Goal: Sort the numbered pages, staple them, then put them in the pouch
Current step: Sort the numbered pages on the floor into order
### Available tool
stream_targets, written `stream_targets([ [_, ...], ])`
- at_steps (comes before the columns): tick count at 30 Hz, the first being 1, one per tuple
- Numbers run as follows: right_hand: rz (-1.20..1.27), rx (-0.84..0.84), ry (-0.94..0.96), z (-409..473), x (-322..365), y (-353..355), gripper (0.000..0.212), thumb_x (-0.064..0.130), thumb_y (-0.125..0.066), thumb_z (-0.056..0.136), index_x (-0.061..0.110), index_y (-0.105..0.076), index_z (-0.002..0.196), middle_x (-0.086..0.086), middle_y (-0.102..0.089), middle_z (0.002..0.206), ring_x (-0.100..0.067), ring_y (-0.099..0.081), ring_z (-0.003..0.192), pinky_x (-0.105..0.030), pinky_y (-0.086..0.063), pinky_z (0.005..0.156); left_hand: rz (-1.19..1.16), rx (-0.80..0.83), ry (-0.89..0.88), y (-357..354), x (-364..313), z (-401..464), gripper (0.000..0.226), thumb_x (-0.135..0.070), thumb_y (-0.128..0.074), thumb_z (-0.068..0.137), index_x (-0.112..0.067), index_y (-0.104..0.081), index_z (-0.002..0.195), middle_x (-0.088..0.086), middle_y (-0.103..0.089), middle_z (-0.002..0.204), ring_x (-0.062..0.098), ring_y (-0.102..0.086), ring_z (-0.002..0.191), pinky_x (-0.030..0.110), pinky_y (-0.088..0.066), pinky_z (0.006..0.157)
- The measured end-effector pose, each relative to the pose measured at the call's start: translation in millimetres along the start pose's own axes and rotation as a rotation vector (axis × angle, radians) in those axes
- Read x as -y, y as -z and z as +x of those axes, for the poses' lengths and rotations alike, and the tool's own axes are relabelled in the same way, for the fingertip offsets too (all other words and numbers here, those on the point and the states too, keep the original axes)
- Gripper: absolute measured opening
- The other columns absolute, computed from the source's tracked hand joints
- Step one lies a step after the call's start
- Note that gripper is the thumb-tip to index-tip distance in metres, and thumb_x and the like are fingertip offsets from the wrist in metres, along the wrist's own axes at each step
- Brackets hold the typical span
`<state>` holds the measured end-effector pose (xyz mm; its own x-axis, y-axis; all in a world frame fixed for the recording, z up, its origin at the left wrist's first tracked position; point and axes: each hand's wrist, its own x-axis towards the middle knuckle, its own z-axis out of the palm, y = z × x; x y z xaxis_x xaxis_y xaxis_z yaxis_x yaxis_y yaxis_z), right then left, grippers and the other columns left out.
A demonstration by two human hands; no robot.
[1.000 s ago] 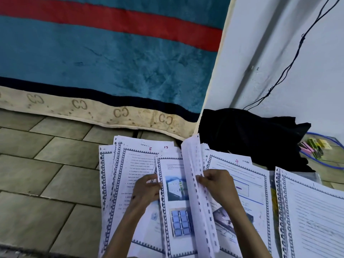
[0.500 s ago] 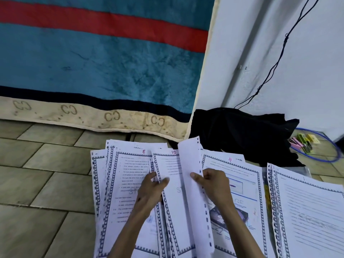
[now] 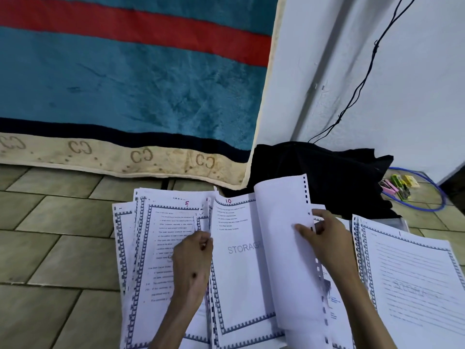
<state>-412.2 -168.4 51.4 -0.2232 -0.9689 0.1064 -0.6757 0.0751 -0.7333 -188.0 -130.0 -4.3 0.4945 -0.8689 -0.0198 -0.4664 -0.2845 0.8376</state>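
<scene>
My right hand (image 3: 324, 238) pinches the lifted sheet (image 3: 284, 238) by its punched edge, turning it over. My left hand (image 3: 193, 258) grips the edge of page 10 (image 3: 239, 260), beside page 5 (image 3: 166, 238), all spread on the floor (image 3: 55, 248). Page 1 (image 3: 412, 280) lies well right. To do it well: read each corner number before dropping the sheet, keep piles apart. No pouch or stapler that I can make out.

You work on a home floor: grey-green floor tiles (image 3: 57, 260), a teal blanket (image 3: 130, 79) with red stripe hanging, a white wall (image 3: 415, 102) trailing a black cable (image 3: 362, 79).
</scene>
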Motion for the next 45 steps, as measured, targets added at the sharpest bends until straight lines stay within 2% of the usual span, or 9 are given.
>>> stream_targets([
  [4,0.061,0.028,0.028,-4,-1,-6,0.056,0.014,-0.07,0.082,0.029,-0.047,0.131,-0.006,-0.048,0.06,-0.017,-0.043,0.053,-0.015,-0.034,0.046,0.12,-0.065,-0.131,-3,-8,-4,0.012,-0.011,-0.062,0.084,-0.013,-0.071,0.091,0.002,-0.055,0.096,0.017,-0.057,0.079,0.019,-0.039,0.064],
  [7,-0.025,0.01,0.109,-3,0,-9,0.032,0.011,-0.066,0.085,0.021,-0.064,0.115,0.008,-0.044,0.058,-0.008,-0.038,0.051,-0.007,-0.036,0.051,0.061,-0.03,-0.188,-5,-15,-9,0.009,-0.012,-0.062,0.083,-0.017,-0.068,0.087,-0.006,-0.058,0.088,0.011,-0.059,0.079,0.008,-0.037,0.06],
  [11,0.032,0.083,0.09,-2,4,-15,0.022,0.008,-0.057,0.09,0.018,-0.072,0.102,0.011,-0.056,0.069,-0.001,-0.049,0.052,-0.005,-0.036,0.053,-0.393,0.197,-0.063,-16,-39,-25,0.003,-0.023,-0.062,0.086,-0.026,-0.062,0.087,-0.024,-0.065,0.094,-0.009,-0.062,0.085,0.005,-0.047,0.073],
  [17,0.083,0.18,0.1,-10,16,-26,0.02,0.03,-0.065,0.086,0.016,-0.063,0.072,0.001,-0.055,0.068,-0.011,-0.047,0.059,-0.018,-0.032,0.051,-1.015,0.609,0.331,-35,-58,-35,0.029,-0.046,-0.043,0.091,-0.031,-0.048,0.116,-0.003,-0.068,0.112,0.011,-0.06,0.11,0.036,-0.044,0.095],
  [21,-0.113,0.153,0.11,-9,12,-28,0.013,0.009,-0.064,0.084,0.0,-0.065,0.093,-0.01,-0.058,0.09,-0.021,-0.048,0.076,-0.017,-0.029,0.053,-0.396,0.29,0.152,-21,-28,-22,0.022,-0.021,-0.054,0.092,-0.018,-0.054,0.115,0.003,-0.062,0.119,0.011,-0.057,0.099,0.015,-0.042,0.078],
  [25,-0.134,0.16,0.13,-12,17,-30,0.009,0.004,-0.062,0.084,-0.005,-0.062,0.087,-0.01,-0.051,0.085,-0.022,-0.044,0.074,-0.021,-0.024,0.053,0.118,0.253,0.085,-7,2,-14,0.065,-0.032,-0.066,0.084,-0.002,-0.034,0.132,0.019,-0.043,0.129,0.031,-0.048,0.115,0.032,-0.044,0.087],
  [33,-0.168,0.213,0.209,-18,28,-47,0.028,0.001,-0.055,0.088,-0.003,-0.059,0.116,-0.004,-0.043,0.096,-0.013,-0.041,0.084,-0.009,-0.025,0.064,0.016,0.286,0.203,-8,10,-3,0.046,-0.008,-0.073,0.077,-0.002,-0.043,0.111,0.02,-0.064,0.104,0.02,-0.058,0.078,0.028,-0.045,0.064],
  [41,-0.07,0.291,0.247,-25,29,-52,0.012,0.02,-0.053,0.094,0.016,-0.057,0.082,0.004,-0.046,0.078,-0.01,-0.045,0.07,-0.004,-0.034,0.058,0.005,0.219,0.164,-1,10,5,0.007,-0.017,-0.06,0.087,-0.014,-0.062,0.093,0.0,-0.066,0.088,0.014,-0.057,0.079,0.019,-0.043,0.073],
  [45,0.244,0.355,0.219,-42,30,-57,0.052,0.064,-0.032,0.089,0.044,-0.04,0.136,0.02,-0.054,0.121,-0.001,-0.057,0.106,-0.01,-0.04,0.085,-0.305,0.199,0.346,-2,11,12,0.008,-0.018,-0.053,0.09,-0.016,-0.054,0.083,0.0,-0.057,0.079,0.025,-0.056,0.082,0.036,-0.048,0.082],
])
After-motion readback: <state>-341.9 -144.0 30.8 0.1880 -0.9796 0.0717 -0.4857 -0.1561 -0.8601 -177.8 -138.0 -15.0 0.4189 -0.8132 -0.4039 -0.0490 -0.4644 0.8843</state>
